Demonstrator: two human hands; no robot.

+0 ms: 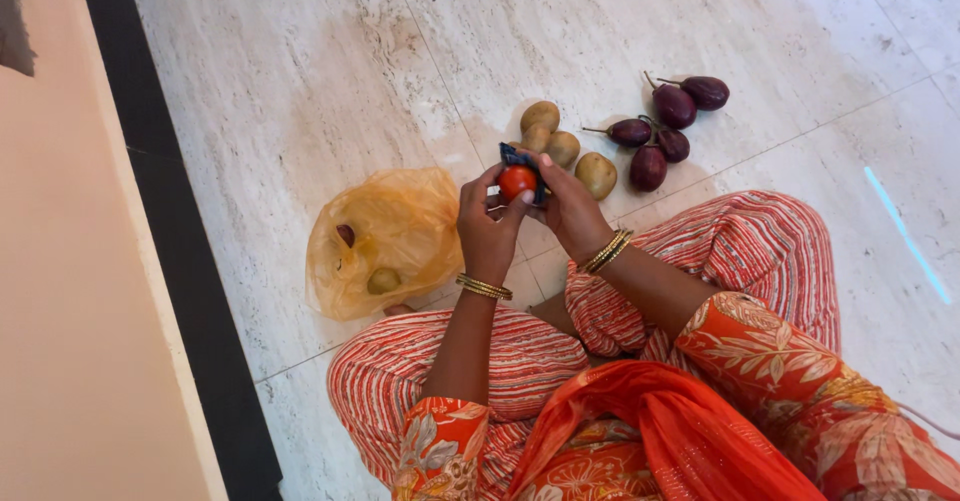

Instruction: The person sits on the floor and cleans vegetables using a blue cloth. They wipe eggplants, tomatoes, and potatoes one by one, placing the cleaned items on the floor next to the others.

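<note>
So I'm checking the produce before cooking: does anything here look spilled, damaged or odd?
Nothing stands out. Both hands, left hand and right hand, hold a whole red tomato against a dark cloth. The potatoes and purple brinjals lie grouped on the floor, intact.

Four potatoes (565,144) lie clustered on a pale marble floor (300,81), with five dark purple eggplants (668,126) grouped just to their right. A crumpled orange plastic bag (385,241), holding a few more vegetables, sits apart at left, near a black border strip (170,221) along the wall.
</note>
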